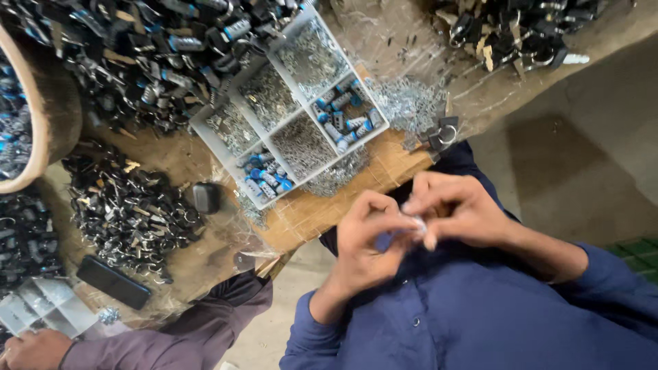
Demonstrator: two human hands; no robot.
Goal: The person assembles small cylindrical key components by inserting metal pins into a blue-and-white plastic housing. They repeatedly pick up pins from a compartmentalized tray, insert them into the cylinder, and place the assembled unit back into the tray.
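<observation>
A wooden worktop (384,171) under clear plastic sheet carries a white compartment tray (291,109); some cells hold small silver metal parts, others blue-capped cylinders (348,122). Loose silver parts (404,103) spill just beside the tray. Heaps of black padlock bodies (130,212) lie left of it and along the far edge. A black phone (113,282) lies near a co-worker's purple sleeve (199,329). A round basket rim (41,116) shows at left.

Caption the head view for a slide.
Both hands, left and right, pinch a small part beside a divided tray.
</observation>
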